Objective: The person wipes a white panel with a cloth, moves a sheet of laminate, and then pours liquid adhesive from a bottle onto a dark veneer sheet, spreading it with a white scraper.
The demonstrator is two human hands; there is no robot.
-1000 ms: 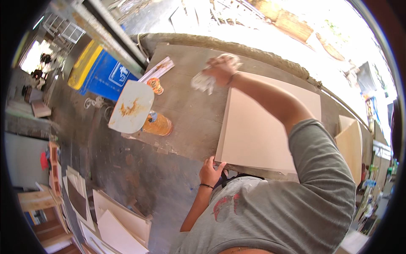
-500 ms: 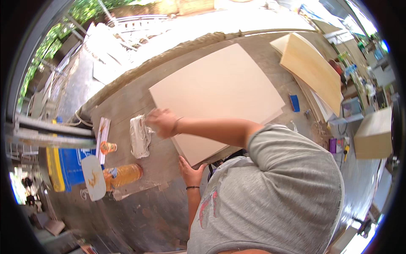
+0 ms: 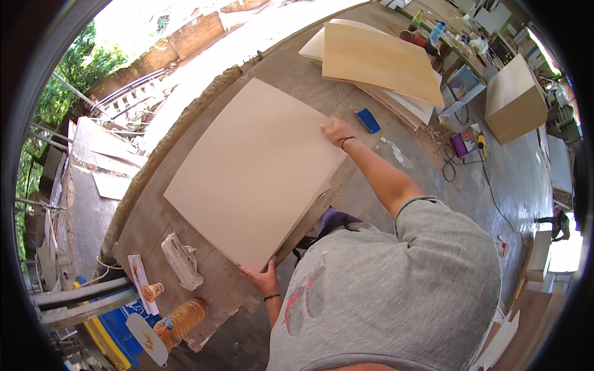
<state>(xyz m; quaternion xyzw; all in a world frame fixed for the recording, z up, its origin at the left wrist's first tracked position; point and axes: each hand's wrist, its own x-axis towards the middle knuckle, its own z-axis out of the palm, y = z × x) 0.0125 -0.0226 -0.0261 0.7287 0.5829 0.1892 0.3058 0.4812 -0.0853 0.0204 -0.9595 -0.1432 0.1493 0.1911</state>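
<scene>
A large pale pinkish board (image 3: 253, 167) lies on top of at least one more sheet on the workbench in front of me. My left hand (image 3: 263, 281) holds its near corner, thumb and fingers on either side of the corner. At the right corner, my right hand (image 3: 338, 132) grips the edge, with the fingertips partly hidden. Left of the board lies a crumpled whitish bag-like bundle (image 3: 182, 262), apart from both hands. Just beyond my right hand is a small blue block-like piece (image 3: 368, 121).
Stacked wooden panels (image 3: 383, 59) lie at the far right. An orange-brown bottle (image 3: 189, 315), a small orange-patterned cup (image 3: 152, 292) and a white flat scraper-like piece (image 3: 147, 339) stand near left. A purple box (image 3: 461, 144) with cables and a large wooden box (image 3: 515, 102) are at right.
My right hand has moved from beside the whitish bundle across to the board's right corner and taken hold there. My left hand stays at the near corner. The view has turned right.
</scene>
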